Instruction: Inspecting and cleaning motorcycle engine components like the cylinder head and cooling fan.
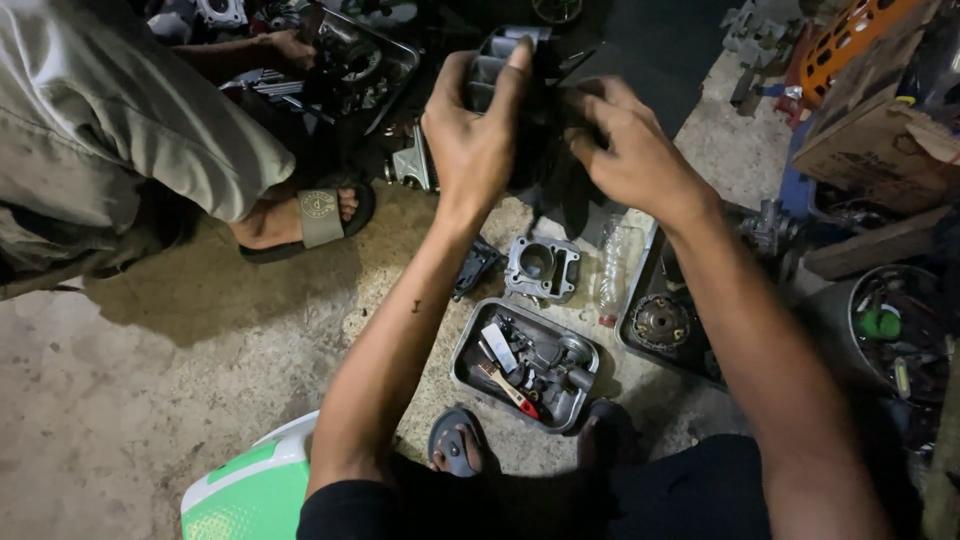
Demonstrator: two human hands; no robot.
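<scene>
Here, I held a dark engine part (535, 120) up above the floor (150, 400) with both hands. My left hand (475, 135) gripped its left side, my right hand (630, 150) its right. It stood upright between them, equally near both.

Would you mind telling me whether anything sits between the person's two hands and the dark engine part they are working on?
Nothing visible does. The left hand and the right hand already grip the dark engine part from either side, held above the concrete floor.
</scene>
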